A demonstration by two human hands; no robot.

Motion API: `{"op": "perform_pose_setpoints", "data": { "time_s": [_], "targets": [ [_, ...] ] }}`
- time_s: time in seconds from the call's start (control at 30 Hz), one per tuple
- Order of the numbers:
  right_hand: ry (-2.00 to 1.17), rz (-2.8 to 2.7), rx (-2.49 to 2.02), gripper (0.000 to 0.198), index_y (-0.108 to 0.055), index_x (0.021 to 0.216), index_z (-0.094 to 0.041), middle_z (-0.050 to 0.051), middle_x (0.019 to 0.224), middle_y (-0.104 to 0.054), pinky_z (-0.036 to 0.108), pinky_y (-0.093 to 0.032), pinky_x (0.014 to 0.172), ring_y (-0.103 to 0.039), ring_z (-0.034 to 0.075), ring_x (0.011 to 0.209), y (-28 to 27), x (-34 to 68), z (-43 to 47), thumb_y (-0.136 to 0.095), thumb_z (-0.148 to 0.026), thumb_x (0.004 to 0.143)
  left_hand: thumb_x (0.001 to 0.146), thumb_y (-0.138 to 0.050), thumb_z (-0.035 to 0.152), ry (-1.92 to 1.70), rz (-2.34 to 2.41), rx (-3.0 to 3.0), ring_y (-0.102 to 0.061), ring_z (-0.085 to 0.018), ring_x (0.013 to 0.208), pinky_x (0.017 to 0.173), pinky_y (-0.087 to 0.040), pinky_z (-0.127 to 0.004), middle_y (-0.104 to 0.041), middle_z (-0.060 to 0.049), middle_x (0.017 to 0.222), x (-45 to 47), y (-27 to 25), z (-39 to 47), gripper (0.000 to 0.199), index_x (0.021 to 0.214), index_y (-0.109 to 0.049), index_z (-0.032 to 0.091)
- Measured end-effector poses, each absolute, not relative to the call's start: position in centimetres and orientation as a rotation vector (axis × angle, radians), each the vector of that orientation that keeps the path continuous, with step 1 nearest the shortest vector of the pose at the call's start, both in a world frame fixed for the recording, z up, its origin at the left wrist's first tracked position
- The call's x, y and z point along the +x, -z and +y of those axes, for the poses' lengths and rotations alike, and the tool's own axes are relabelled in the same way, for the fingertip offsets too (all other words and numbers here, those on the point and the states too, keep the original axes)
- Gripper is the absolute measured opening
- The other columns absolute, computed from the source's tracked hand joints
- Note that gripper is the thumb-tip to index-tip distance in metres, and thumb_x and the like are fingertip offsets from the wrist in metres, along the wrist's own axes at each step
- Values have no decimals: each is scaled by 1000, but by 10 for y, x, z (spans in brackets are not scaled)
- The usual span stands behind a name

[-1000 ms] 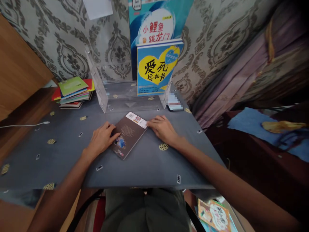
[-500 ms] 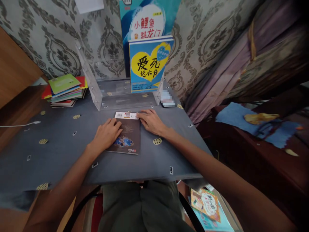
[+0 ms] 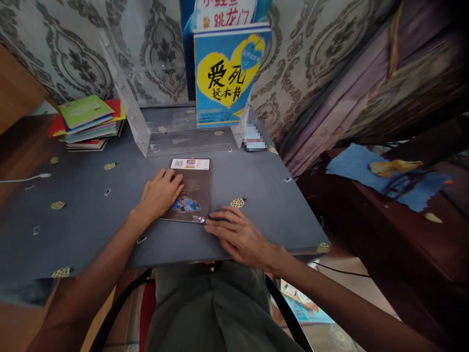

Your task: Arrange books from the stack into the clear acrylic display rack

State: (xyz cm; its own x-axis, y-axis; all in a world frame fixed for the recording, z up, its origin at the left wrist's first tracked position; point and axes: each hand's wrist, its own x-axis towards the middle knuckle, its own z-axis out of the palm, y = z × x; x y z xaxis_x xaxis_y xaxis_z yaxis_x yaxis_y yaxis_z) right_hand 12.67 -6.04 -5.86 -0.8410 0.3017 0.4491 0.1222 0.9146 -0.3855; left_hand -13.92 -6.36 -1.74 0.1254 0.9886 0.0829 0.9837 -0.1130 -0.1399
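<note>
A dark brown book (image 3: 194, 188) lies flat on the cloth-covered table, showing a white barcode strip along its top and a blue picture low down. My left hand (image 3: 161, 193) rests over the book's left side with its fingers spread. At the lower right corner of the book, the fingertips of my right hand (image 3: 242, 235) touch the edge, fingers stretched out and slightly apart. The part of the book beneath my left hand is hidden.
Behind the book stands a clear acrylic rack (image 3: 141, 134), holding a blue book with a yellow heart (image 3: 229, 78). A pile of thin books (image 3: 90, 120) sits at the left; a white cable (image 3: 27, 179) lies nearer. Beyond the table's right edge is a blue cloth (image 3: 355, 171).
My right hand has moved from the book's upper right corner down toward me to its lower right corner. My left hand stays on the book. The view has tilted down a little.
</note>
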Motion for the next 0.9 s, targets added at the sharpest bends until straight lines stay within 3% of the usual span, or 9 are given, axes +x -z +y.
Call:
{"op": "perform_pose_setpoints", "data": {
  "time_s": [0.2, 0.33, 0.57, 0.67, 0.9],
  "targets": [
    [-381, -2540, -276, 34, -66, 122, -15, 9, 118, -74, 48, -45, 106, -61, 24, 112, 57, 122, -63, -48, -9, 94, 102, -48, 25, 333, -1438, -2748, -60, -21, 102, 87, -52, -37, -67, -7, 109, -132, 24, -89, 23, 112, -68, 22],
    [-389, -2537, -299, 31, -67, 119, -19, 5, 114, -76, 45, -46, 103, -63, 23, 106, 61, 120, -63, -47, -11, 96, 102, -48, 23, 471, -1346, -2779, -61, -22, 107, 92, -53, -41, -68, -7, 112, -120, 33, -114, 23, 110, -69, 20],
    [-394, -2521, -336, 28, -68, 114, -19, 6, 108, -77, 43, -48, 97, -64, 23, 101, 63, 118, -63, -48, -10, 96, 100, -44, 12, 398, -1290, -2657, -58, -25, 125, 104, -51, -44, -66, -13, 129, -122, 44, -139, 35, 131, -61, 14],
    [-413, -2523, -332, 29, -68, 115, -19, 6, 112, -76, 42, -49, 94, -63, 23, 102, 62, 119, -63, -48, -10, 96, 97, -45, 9, 360, -1267, -2630, -59, -25, 126, 107, -51, -45, -66, -13, 132, -141, 43, -152, 37, 130, -62, 14],
    [-501, -2500, -325, 31, -68, 119, -20, 7, 112, -76, 44, -53, 91, -62, 23, 105, 64, 120, -62, -48, -10, 96, 95, -49, 11, 446, -1354, -2609, -65, -21, 121, 94, -60, -35, -70, -10, 128, -175, 34, -176, 29, 113, -70, 15]
  ]
}}
